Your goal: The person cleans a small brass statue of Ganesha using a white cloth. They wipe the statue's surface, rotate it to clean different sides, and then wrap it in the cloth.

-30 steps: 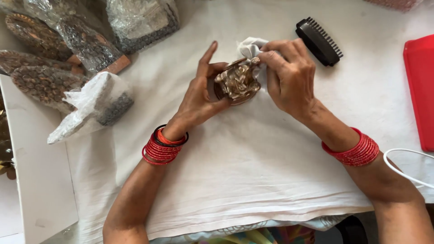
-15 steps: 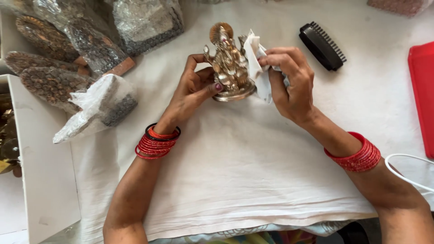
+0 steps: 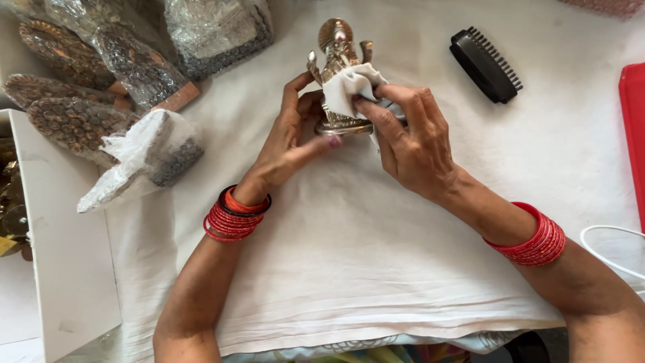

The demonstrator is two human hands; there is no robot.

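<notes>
A small brass figurine (image 3: 336,47) stands upright over a white cloth-covered surface (image 3: 376,255). My left hand (image 3: 289,144) grips its base from the left, thumb under the base rim. My right hand (image 3: 410,138) presses a small white rag (image 3: 349,91) against the front of the figurine, covering its middle. Both wrists wear stacks of red bangles.
A black brush (image 3: 485,64) lies to the upper right. Several bubble-wrapped packages (image 3: 144,158) sit at the left and top left. A white box wall (image 3: 64,249) stands at the left edge, a red tray (image 3: 633,128) at the right edge, and a white cable (image 3: 608,252) at lower right.
The figurine went from lying tilted in my hands to standing upright. My right hand has moved the rag from its side to its front.
</notes>
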